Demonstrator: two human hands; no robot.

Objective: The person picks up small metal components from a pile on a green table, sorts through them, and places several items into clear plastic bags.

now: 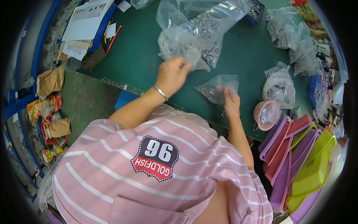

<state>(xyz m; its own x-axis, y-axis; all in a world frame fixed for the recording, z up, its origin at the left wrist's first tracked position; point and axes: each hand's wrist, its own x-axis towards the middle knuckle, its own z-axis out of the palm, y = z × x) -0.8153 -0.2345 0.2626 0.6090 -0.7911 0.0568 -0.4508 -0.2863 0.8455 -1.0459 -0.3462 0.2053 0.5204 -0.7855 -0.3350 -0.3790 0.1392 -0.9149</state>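
Observation:
My right hand (232,101) pinches the edge of a small clear plastic bag (213,93), which holds small grey metal parts and lies low over the green table. My left hand (173,75), with a silver bangle at its wrist, is at the near edge of a large clear plastic bag (205,28) full of similar metal parts. Its fingers are drawn together and slightly blurred. Whatever may be between them is too small to make out. Beside the left fingertips, crumpled plastic (179,46) covers part of the metal pieces.
A pink bowl (263,115) lined with plastic stands by the table's right edge, near a knotted bag (279,87). Stacked coloured plastic bins (307,171) are at the right. Further bags (283,31) and a dark tray (256,11) lie farther back. Papers (84,22) and pencils (113,39) are left.

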